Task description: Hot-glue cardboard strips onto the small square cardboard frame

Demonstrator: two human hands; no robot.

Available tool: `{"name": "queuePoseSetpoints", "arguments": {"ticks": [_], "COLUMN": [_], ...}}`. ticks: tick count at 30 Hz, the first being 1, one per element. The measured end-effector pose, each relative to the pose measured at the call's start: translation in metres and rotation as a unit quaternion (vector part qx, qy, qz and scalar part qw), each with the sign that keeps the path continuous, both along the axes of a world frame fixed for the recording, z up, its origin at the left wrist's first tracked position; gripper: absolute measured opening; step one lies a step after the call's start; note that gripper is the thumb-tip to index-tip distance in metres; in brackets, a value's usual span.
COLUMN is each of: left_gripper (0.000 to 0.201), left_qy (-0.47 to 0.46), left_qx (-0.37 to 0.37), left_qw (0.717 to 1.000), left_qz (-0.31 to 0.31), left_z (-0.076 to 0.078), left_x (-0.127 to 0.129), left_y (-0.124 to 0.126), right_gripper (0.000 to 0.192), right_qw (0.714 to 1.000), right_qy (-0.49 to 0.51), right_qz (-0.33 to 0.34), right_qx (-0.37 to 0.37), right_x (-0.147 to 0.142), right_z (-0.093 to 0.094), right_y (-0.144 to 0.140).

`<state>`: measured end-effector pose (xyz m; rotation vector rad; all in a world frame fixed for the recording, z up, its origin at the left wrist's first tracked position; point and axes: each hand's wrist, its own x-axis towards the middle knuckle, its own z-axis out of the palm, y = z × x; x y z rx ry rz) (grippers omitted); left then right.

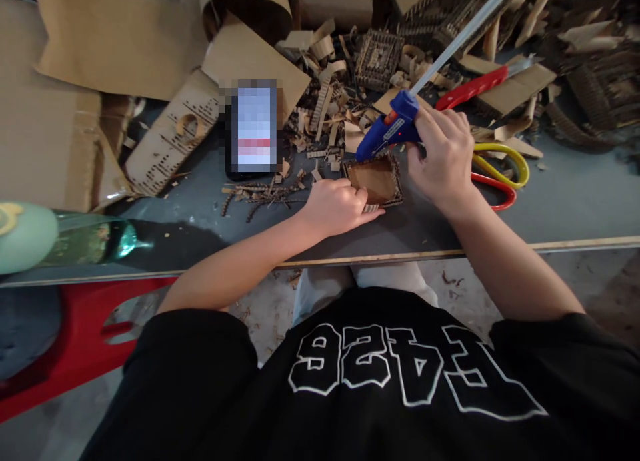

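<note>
Left hand (336, 206) pinched near edge of small cardboard tray (374, 179) on grey tabletop (565, 194); right hand (443, 155) wrapped around blue glue gun (387, 129), nozzle at tray's far-left corner. Looked light, flimsy, crushable; best held by base edges. Beyond: scissors (500, 174), cardboard scraps (325, 81).

A blue glue gun (390, 127) is gripped in the right hand (443, 155) with its nozzle set at the far rim of a small cardboard tray (375, 179), which is steadied by the left hand (335, 206), scissors (497, 174) lying just right.
</note>
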<state>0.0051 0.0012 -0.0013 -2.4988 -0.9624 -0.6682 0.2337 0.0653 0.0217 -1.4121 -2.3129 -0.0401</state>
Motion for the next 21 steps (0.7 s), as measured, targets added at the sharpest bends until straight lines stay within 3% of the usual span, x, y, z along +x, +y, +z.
{"name": "queuePoseSetpoints", "arguments": {"ticks": [11,21], "left_gripper": [0.064,0.062], "left_qy": [0.031,-0.011], "left_qx": [-0.080,-0.026], "left_qw": [0.996,1.000], "left_qz": [0.008,-0.009], "left_z": [0.002,0.000], "left_x": [-0.002,-0.001], "left_y": [-0.001,0.000], "right_gripper": [0.046,0.042], "right_qw": [0.999,0.998], "right_qy": [-0.036,0.007], "right_qz": [-0.035,-0.009], "right_qx": [0.000,0.061], "right_x": [0.004,0.020], "right_z": [0.003,0.002], "right_y": [0.002,0.004]}}
